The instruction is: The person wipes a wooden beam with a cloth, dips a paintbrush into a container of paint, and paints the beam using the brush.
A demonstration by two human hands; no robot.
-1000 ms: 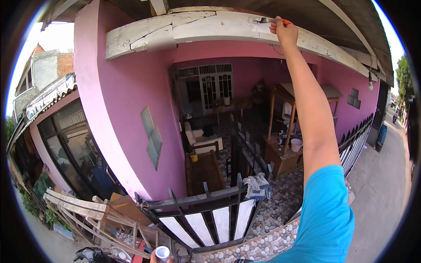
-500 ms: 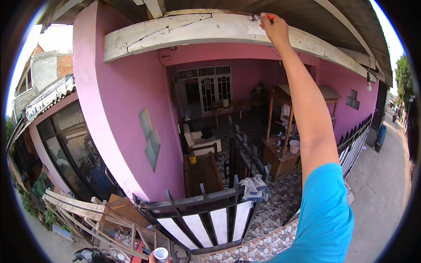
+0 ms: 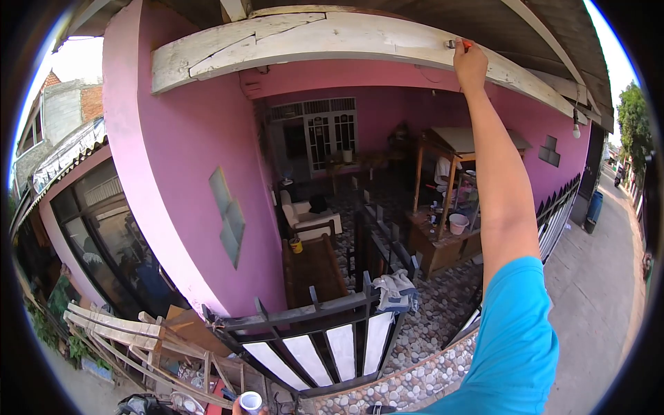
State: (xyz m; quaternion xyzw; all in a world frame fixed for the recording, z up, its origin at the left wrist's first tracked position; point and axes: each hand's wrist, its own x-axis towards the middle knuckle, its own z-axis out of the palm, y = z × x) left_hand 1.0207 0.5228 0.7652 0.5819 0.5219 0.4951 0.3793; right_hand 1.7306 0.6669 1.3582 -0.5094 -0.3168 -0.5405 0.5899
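My right hand [image 3: 472, 68] is raised at the upper right, closed round a paintbrush [image 3: 452, 44] with an orange handle. The brush's tip is at the face of the long white-painted wooden beam [image 3: 360, 36] under the roof. Cracks and joint lines run across the beam's left part. At the bottom edge my left hand [image 3: 238, 407], only partly in view, holds a small white cup [image 3: 250, 401] upright. What is inside the cup is hard to make out.
Below stands a black and white metal fence [image 3: 325, 349] with a cloth [image 3: 395, 290] over it. A pink wall [image 3: 187, 166] rises at left, stacked wood [image 3: 138, 332] lower left. Further in, a person [image 3: 443, 169] stands by a wooden stall [image 3: 436, 249]; a light bulb [image 3: 576, 130] hangs right.
My right hand first moved up and slightly left with the brush, then right and lower along the beam. The view has shifted a little. My left hand still holds the cup.
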